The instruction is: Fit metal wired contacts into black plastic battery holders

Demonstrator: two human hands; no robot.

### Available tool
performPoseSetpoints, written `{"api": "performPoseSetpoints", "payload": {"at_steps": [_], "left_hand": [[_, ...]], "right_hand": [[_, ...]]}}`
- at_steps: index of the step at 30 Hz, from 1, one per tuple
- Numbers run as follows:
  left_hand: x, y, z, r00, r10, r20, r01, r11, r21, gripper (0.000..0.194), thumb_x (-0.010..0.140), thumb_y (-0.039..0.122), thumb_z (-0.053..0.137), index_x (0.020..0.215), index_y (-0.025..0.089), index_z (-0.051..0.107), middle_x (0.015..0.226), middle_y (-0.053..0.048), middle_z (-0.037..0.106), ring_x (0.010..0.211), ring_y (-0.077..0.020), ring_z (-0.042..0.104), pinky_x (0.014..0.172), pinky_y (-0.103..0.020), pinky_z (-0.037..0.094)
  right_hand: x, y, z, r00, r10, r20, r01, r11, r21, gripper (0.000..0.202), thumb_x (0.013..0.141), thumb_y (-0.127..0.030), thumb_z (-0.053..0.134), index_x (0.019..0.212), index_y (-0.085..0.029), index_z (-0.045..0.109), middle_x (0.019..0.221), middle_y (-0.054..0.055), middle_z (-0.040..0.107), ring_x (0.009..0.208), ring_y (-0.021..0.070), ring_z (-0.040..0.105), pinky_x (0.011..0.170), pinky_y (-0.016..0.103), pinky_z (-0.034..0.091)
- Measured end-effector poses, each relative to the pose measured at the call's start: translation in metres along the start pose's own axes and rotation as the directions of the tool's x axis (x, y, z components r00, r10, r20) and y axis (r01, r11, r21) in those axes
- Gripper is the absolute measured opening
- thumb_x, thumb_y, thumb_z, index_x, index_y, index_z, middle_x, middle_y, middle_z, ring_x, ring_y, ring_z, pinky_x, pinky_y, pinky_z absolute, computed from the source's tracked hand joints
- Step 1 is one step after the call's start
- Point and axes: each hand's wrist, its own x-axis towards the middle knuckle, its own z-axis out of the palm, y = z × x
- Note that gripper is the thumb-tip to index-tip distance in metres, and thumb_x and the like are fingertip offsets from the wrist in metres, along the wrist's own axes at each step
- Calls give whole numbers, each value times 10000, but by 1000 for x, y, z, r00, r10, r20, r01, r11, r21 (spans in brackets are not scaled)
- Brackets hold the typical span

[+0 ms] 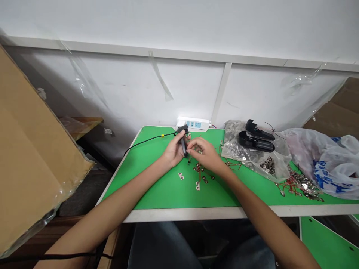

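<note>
My left hand (174, 150) is wrapped round a black plastic housing (183, 145), held upright above the green tabletop, with the thumb along its upper part. My right hand (204, 152) is closed in a pinch at the housing's lower right side. What sits between its fingertips is too small to make out. Below the hands lie a metal contact plate (181, 176), another contact plate (198, 185) and several small metal contacts with red wires (199, 169).
A white power strip (193, 124) stands against the wall, and a black cable (148, 139) runs left. At right are two black housings (256, 142) on a plastic bag (232, 149), a pile of metal contacts (304, 185) and a white bag (325, 160). A cardboard box (33, 149) rises at left.
</note>
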Motion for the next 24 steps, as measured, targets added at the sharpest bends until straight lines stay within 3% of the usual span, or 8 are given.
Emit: {"api": "performPoseSetpoints", "payload": {"at_steps": [4, 8, 15, 20, 24], "left_hand": [[2, -2, 1, 994, 69, -83, -72, 997, -32, 322, 846, 351, 894, 964, 146, 677, 850, -45, 742, 731, -162, 727, 661, -268, 616], [6, -3, -2, 993, 72, -96, -75, 997, -23, 345, 878, 402, 868, 961, 127, 676, 838, -58, 737, 706, -156, 717, 642, -266, 628], [6, -1, -2, 998, 67, -11, -68, 996, -54, 277, 930, 335, 811, 1035, 117, 676, 898, -102, 746, 772, -187, 731, 720, -299, 649], [-2, 8, 2, 998, 6, 55, -7, 1000, 17, 358, 951, 390, 754, 1156, 105, 685, 1034, -156, 767, 859, -251, 764, 688, -340, 652], [-11, 11, 6, 998, -46, 53, 42, 996, 75, 446, 894, 391, 789, 1247, 157, 651, 1135, -154, 775, 802, -249, 765, 595, -335, 611]], "right_hand": [[2, 2, 0, 981, 182, -59, -163, 957, 241, 239, 921, -436, 737, 990, -233, 631, 933, 15, 714, 816, 160, 667, 745, 296, 553], [3, -2, -2, 979, 186, -89, -155, 948, 279, 295, 872, -475, 793, 960, -221, 671, 879, 11, 718, 795, 154, 662, 749, 291, 556], [0, -14, -15, 992, 118, -53, -116, 992, 50, 213, 923, -448, 763, 931, -234, 762, 874, 19, 775, 771, 171, 691, 738, 313, 556], [0, -11, -24, 998, -30, 56, 40, 982, -186, 167, 997, -398, 693, 966, -263, 785, 968, 29, 787, 877, 205, 712, 825, 356, 568], [-1, -1, -21, 981, -151, 120, 178, 949, -261, 163, 1014, -386, 675, 997, -265, 782, 1063, 69, 742, 1000, 237, 689, 891, 391, 565]]}}
